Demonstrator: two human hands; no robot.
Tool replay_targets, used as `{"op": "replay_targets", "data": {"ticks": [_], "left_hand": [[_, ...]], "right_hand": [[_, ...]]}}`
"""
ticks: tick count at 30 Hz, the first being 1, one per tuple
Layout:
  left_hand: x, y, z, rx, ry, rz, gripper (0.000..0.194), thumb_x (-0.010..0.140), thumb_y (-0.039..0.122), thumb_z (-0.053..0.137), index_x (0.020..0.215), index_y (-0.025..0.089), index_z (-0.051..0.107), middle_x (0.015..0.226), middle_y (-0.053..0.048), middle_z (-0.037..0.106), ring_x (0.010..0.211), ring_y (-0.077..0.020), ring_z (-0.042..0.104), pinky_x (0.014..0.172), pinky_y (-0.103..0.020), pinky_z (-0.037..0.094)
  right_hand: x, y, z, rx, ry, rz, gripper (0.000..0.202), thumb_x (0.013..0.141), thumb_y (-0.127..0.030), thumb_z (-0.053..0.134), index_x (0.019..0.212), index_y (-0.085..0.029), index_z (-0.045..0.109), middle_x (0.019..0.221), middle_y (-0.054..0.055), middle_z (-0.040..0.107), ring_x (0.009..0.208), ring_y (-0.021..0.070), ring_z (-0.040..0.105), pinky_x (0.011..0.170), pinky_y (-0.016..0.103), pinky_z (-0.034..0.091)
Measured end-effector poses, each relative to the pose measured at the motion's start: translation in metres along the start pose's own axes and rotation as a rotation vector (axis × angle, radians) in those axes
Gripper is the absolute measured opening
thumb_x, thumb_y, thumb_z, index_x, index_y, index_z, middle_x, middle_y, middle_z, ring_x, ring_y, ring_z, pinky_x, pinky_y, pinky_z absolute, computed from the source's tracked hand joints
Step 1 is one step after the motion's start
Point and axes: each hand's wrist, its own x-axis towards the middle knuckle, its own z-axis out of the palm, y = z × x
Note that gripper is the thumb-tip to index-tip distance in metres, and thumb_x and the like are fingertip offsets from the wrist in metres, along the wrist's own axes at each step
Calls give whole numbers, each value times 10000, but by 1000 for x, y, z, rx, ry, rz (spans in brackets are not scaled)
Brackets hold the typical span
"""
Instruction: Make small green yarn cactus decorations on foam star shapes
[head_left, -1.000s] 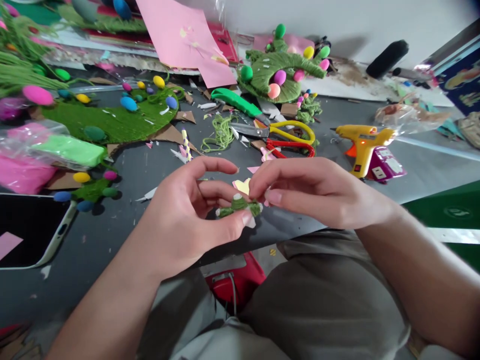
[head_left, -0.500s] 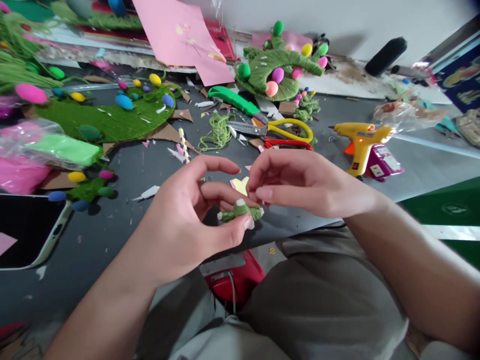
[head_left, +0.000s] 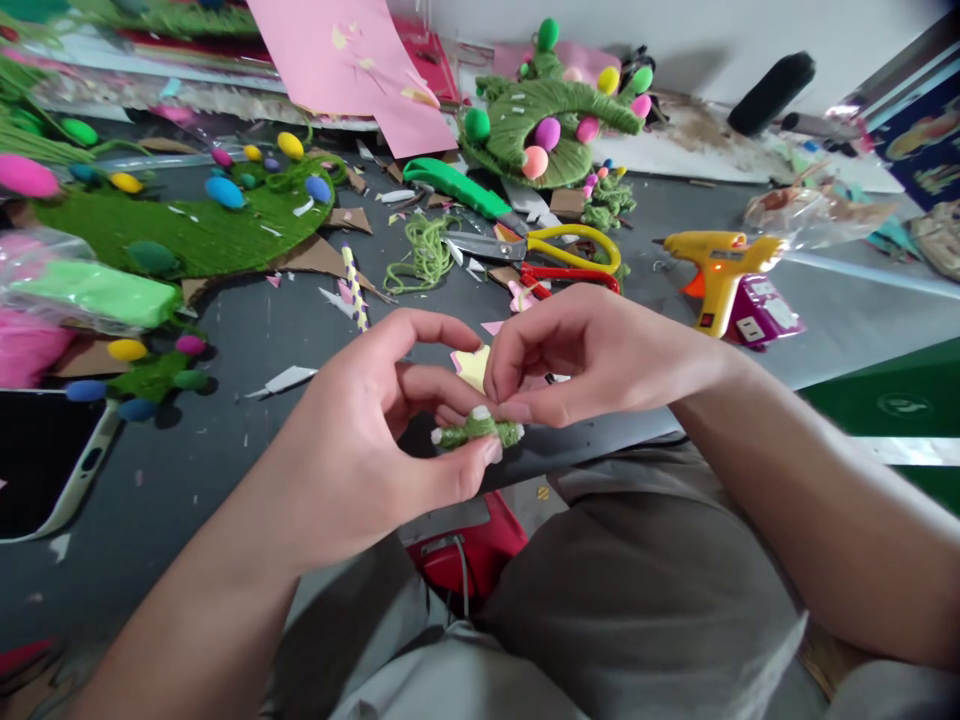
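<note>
Between the thumb and fingers of my left hand (head_left: 390, 430) is a small star-like piece wrapped in green yarn (head_left: 480, 428), with whitish tips showing. My right hand (head_left: 577, 365) comes in from the right with its thumb and index finger pinched together, close by the piece's upper right side. Whatever lies in that pinch is too small or hidden to make out. Behind the fingers, a pale yellow paper shape with a pink edge (head_left: 470, 368) is partly covered.
Beyond my hands lie yellow-handled scissors (head_left: 574, 248), a green utility knife (head_left: 457, 190) and tangled green yarn (head_left: 421, 255). A yellow glue gun (head_left: 716, 270) stands at right. Yarn-wrapped shapes with coloured balls (head_left: 202, 230) and a phone (head_left: 45, 460) are at left.
My right hand has shifted slightly left and its pinch sits closer to the green yarn-wrapped piece. My left hand keeps its hold. The view has moved a little.
</note>
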Motion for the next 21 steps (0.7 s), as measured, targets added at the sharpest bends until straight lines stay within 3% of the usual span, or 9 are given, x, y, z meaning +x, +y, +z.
{"op": "replay_targets", "data": {"ticks": [7, 13, 21], "left_hand": [[1, -2, -1, -47, -35, -48, 540, 734, 192, 891, 1186, 317, 624, 822, 15, 801, 742, -216, 799, 673, -277, 635], [3, 7, 0, -83, -87, -148, 577, 719, 123, 863, 1180, 301, 566, 835, 46, 790, 751, -161, 762, 740, -272, 605], [3, 3, -1, -62, -69, -126, 549, 716, 153, 872, 1162, 308, 591, 820, 58, 780, 735, -174, 762, 710, -275, 597]], "right_hand": [[1, -1, -2, -24, -28, 4, 155, 857, -317, 803, 892, -173, 758, 819, 4, 730, 699, 99, 652, 662, 217, 551], [1, -1, -3, -30, -35, 11, 185, 868, -326, 792, 902, -152, 740, 778, -13, 710, 687, 73, 629, 647, 180, 524], [2, -2, -4, -30, -61, 23, 227, 840, -366, 815, 885, -158, 735, 801, -8, 713, 685, 72, 624, 626, 180, 508]]}}
